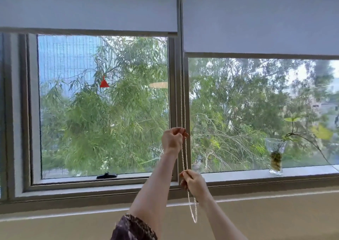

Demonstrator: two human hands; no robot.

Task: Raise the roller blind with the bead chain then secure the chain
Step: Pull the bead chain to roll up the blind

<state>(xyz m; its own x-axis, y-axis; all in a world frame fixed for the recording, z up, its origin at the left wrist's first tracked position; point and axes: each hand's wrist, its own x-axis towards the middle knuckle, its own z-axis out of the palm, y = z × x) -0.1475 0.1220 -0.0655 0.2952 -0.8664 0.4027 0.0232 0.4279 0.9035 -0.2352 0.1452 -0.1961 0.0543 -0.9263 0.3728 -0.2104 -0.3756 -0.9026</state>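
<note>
A white bead chain (183,102) hangs as a loop down the mullion between two window panes. My left hand (173,139) pinches the chain higher up, at about mid-window height. My right hand (193,183) grips the same chain lower, near the sill, and the bottom of the loop dangles below it. The right roller blind (256,19) is grey and covers the upper part of its pane, with its bottom bar lower than that of the left roller blind (88,6).
A glass vase with a trailing plant (275,157) stands on the sill (238,174) at the right. A black window handle (106,175) sits at the bottom of the left pane. A red triangle sticker (104,83) is on the left glass. Below the sill is a beige wall.
</note>
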